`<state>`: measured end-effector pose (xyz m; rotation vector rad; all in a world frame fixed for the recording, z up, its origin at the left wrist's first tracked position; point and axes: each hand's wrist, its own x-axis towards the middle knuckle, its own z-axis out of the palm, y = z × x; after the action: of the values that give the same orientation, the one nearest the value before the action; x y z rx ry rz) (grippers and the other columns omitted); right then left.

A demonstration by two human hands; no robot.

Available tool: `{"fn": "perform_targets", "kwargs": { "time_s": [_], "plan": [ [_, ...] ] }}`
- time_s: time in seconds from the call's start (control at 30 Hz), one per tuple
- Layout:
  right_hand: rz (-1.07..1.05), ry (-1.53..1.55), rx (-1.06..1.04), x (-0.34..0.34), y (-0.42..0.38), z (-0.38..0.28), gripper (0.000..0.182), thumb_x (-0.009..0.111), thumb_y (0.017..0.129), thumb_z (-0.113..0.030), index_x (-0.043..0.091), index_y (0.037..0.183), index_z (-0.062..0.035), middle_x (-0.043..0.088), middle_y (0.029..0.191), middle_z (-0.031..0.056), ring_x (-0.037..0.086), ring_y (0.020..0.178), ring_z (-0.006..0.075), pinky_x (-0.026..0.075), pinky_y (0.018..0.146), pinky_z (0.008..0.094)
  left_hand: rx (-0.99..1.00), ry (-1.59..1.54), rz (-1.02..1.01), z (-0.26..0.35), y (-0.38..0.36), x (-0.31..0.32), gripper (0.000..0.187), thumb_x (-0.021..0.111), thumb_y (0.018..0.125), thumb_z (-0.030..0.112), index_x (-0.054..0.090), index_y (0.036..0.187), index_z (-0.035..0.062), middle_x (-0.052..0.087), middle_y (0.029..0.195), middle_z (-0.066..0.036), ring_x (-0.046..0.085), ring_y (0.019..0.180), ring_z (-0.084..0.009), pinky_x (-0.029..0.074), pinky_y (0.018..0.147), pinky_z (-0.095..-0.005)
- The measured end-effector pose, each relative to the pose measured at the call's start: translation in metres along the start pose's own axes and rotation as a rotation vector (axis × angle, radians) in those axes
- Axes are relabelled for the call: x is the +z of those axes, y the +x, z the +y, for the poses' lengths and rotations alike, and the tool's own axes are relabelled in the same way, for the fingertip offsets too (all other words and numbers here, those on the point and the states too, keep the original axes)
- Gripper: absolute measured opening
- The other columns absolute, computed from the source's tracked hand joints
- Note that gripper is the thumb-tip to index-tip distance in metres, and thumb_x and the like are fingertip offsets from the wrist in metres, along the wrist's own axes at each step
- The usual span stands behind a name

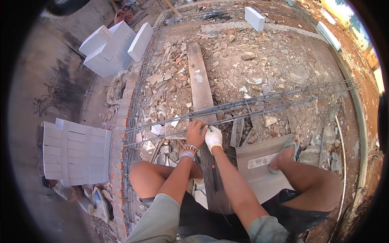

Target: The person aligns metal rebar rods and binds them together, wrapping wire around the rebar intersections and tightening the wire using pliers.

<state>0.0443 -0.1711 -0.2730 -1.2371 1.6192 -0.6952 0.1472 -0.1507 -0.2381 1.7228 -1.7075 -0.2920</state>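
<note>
My left hand (195, 133), bare with bracelets at the wrist, is closed around the near steel bar (233, 119) of a long rebar bundle. Right beside it, my right hand (213, 137) in a white knitted glove is curled against the same bar; what its fingers hold is hidden. Both hands are above a wooden plank (201, 87) that runs away from me under the bars. A thin dark tool with a red tip (214, 178) lies on the plank below my right forearm.
Rubble (251, 60) covers the ground. White blocks (77, 154) are stacked at the left, with more blocks (107, 50) behind. A brick edge with rebar (127, 105) runs along the left. My sandalled foot (283, 156) rests on a board (247, 178). Another person (123, 15) is far back.
</note>
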Motion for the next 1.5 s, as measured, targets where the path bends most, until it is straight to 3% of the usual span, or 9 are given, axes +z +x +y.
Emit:
{"fn": "perform_targets", "kwargs": {
  "time_s": [0.07,0.27,0.37,0.57,0.93,1.17,1.23,1.43,1.5],
  "plan": [
    [-0.013,0.006,-0.019,-0.001,0.001,0.007,0.034,0.052,0.089,-0.028,0.069,0.106,-0.0036,0.066,0.101,0.0249,0.063,0.097,0.0426,0.049,0.083,0.0457,0.097,0.072,0.044,0.013,-0.003,-0.015,0.022,0.063,0.089,0.028,0.07,0.1,0.0103,0.063,0.105,-0.01,0.054,0.104,-0.0298,0.038,0.09,-0.0452],
    [-0.057,-0.005,-0.106,-0.005,-0.007,0.0,0.037,0.051,0.091,-0.032,0.067,0.11,-0.0048,0.066,0.105,0.0247,0.062,0.102,0.042,0.049,0.086,0.0463,-0.237,0.173,-0.073,0.014,-0.006,-0.013,0.036,0.058,0.09,0.045,0.077,0.093,0.0144,0.073,0.09,-0.004,0.06,0.098,-0.0242,0.031,0.093,-0.0475],
    [-0.14,-0.047,-0.027,-0.012,-0.012,-0.009,0.037,0.051,0.092,-0.033,0.067,0.111,-0.0057,0.066,0.107,0.0244,0.062,0.104,0.0415,0.049,0.087,0.0465,-0.409,0.255,-0.18,0.03,0.011,-0.018,0.04,0.063,0.085,0.05,0.078,0.094,0.0139,0.074,0.086,-0.003,0.065,0.092,-0.024,0.034,0.093,-0.0486],
    [-0.091,-0.026,-0.004,-0.012,-0.013,-0.014,0.036,0.05,0.092,-0.032,0.069,0.109,-0.0059,0.066,0.105,0.0242,0.062,0.103,0.0411,0.05,0.086,0.0458,-0.673,-0.238,-0.228,-0.027,0.007,0.013,0.048,0.073,0.075,0.049,0.076,0.097,0.0066,0.074,0.092,-0.012,0.071,0.086,-0.0271,0.053,0.08,-0.0388],
    [-0.07,-0.317,-0.198,-0.025,-0.025,-0.011,0.033,0.05,0.091,-0.03,0.068,0.092,-0.0019,0.067,0.095,0.0229,0.064,0.094,0.041,0.05,0.081,0.0477,-0.574,-0.113,-0.209,-0.025,-0.011,0.033,0.049,0.068,0.081,0.048,0.075,0.096,0.0024,0.071,0.094,-0.021,0.07,0.092,-0.0336,0.053,0.085,-0.0396],
    [-0.021,-0.71,-0.299,-0.031,-0.048,-0.022,0.027,0.049,0.09,-0.028,0.068,0.089,-0.0094,0.069,0.092,0.0194,0.063,0.096,0.0383,0.044,0.085,0.0512,-0.54,-0.104,-0.198,-0.037,-0.017,0.042,0.038,0.065,0.085,0.044,0.076,0.092,0.0082,0.071,0.088,-0.018,0.07,0.085,-0.0332,0.053,0.079,-0.0408],
    [0.004,-0.715,-0.329,-0.034,-0.055,-0.019,0.025,0.053,0.088,-0.028,0.069,0.094,-0.0103,0.068,0.093,0.0175,0.06,0.098,0.0375,0.044,0.085,0.0508,-0.545,-0.007,-0.165,-0.034,-0.017,0.046,0.036,0.065,0.086,0.043,0.077,0.09,0.0087,0.072,0.087,-0.017,0.071,0.079,-0.0304,0.054,0.077,-0.0391],
    [0.178,-0.538,-0.323,-0.052,-0.107,-0.005,0.028,0.058,0.089,-0.025,0.063,0.111,-0.0086,0.062,0.105,0.0185,0.057,0.102,0.0385,0.043,0.087,0.0523,-0.882,-0.744,-0.096,-0.014,-0.019,0.046,0.029,0.058,0.097,0.023,0.071,0.088,-0.0008,0.072,0.079,-0.012,0.07,0.063,-0.0186,0.059,0.059,-0.0341],
    [0.077,-0.617,-0.198,-0.06,-0.137,0.009,0.053,0.062,0.088,-0.033,0.048,0.13,-0.005,0.055,0.116,0.0233,0.054,0.108,0.0417,0.042,0.091,0.0527,-0.958,-0.895,-0.104,-0.011,-0.017,0.045,0.025,0.054,0.099,0.02,0.065,0.094,-0.002,0.07,0.079,-0.01,0.07,0.063,-0.0198,0.059,0.053,-0.0345]
  ]
}}
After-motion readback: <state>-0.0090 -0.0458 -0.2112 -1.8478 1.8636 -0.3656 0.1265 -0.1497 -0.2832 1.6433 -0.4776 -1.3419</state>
